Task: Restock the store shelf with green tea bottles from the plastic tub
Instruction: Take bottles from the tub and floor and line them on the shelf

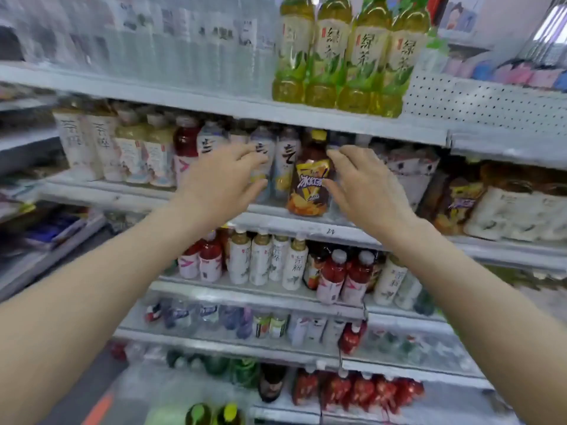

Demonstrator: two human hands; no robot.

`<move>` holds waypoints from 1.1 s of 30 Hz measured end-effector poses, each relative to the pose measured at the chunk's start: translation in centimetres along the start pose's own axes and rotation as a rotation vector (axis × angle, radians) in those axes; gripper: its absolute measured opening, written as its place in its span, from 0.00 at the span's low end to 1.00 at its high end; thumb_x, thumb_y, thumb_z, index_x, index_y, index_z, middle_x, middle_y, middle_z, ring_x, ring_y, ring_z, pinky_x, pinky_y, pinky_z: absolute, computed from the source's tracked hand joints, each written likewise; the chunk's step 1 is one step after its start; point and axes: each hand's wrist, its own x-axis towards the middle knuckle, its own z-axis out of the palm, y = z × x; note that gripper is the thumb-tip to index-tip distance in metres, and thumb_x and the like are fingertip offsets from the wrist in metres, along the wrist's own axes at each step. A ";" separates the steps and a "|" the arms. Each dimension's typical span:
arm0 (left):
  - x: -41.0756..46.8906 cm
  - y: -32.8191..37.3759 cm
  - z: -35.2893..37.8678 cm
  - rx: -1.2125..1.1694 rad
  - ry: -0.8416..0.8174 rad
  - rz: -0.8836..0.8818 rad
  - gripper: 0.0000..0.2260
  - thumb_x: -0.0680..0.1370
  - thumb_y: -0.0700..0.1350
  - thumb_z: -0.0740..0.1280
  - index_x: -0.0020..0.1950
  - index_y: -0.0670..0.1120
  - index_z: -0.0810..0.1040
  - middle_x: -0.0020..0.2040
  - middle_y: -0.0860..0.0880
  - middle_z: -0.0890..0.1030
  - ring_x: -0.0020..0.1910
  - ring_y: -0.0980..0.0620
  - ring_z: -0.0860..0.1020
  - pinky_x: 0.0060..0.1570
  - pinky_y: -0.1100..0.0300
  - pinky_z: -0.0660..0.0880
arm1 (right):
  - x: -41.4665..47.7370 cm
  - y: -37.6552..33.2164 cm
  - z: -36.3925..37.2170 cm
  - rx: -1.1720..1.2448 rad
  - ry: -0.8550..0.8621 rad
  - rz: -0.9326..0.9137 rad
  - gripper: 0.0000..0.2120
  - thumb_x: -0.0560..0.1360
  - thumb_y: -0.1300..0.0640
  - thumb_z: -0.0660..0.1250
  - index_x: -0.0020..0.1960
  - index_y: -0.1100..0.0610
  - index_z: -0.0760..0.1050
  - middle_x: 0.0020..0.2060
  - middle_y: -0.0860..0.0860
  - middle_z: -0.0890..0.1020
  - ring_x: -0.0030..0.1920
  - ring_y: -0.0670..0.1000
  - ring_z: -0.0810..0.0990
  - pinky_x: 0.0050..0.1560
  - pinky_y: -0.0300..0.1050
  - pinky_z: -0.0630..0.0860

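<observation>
On my left, the top shelf carries clear bottles, too blurred to read. Below them my left hand reaches to the second shelf with fingers spread and relaxed and nothing in it. Its tips lie in front of the white-labelled bottles, and I cannot tell whether they touch.

Next comes a brown bottle with an orange and yellow label, standing upright at the shelf edge between my hands.

Above it and a little to the right, four green tea bottles stand upright in a close row at the front of the top shelf, so I judge that some restocking is done.

My right hand is spread wide too and carries nothing. Its thumb and forefinger are just beside the brown bottle, with contact unclear.

Further right, a perforated panel shows where no bottles stand, which I judge is room for more. The plastic tub is out of view, so I cannot say how many remain.
</observation>
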 end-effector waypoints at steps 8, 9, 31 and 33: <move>-18.4 -4.7 3.3 -0.086 -0.232 -0.195 0.17 0.78 0.50 0.65 0.64 0.44 0.77 0.58 0.42 0.79 0.56 0.39 0.76 0.53 0.48 0.73 | -11.9 -12.9 8.1 0.231 -0.230 -0.033 0.21 0.79 0.52 0.63 0.66 0.66 0.73 0.58 0.63 0.78 0.57 0.64 0.76 0.58 0.57 0.74; -20.9 -4.9 3.8 -0.096 -0.254 -0.237 0.17 0.78 0.49 0.66 0.64 0.44 0.77 0.58 0.42 0.79 0.56 0.40 0.76 0.53 0.48 0.73 | -13.3 -14.5 9.3 0.272 -0.273 -0.036 0.21 0.80 0.52 0.63 0.66 0.65 0.73 0.58 0.62 0.77 0.56 0.64 0.76 0.57 0.57 0.74; -55.6 2.1 16.8 -0.367 -0.924 -0.922 0.18 0.76 0.48 0.71 0.66 0.49 0.78 0.59 0.45 0.79 0.58 0.42 0.77 0.53 0.48 0.76 | -39.2 -36.0 24.8 0.329 -1.402 -0.146 0.16 0.78 0.47 0.65 0.49 0.60 0.79 0.43 0.59 0.83 0.50 0.59 0.79 0.53 0.49 0.70; -56.6 2.3 17.1 -0.350 -0.946 -0.904 0.16 0.75 0.47 0.73 0.62 0.49 0.80 0.56 0.44 0.80 0.56 0.39 0.78 0.52 0.47 0.77 | -39.0 -36.3 25.1 0.293 -1.436 -0.149 0.10 0.77 0.51 0.67 0.50 0.58 0.79 0.46 0.56 0.83 0.51 0.58 0.78 0.54 0.47 0.69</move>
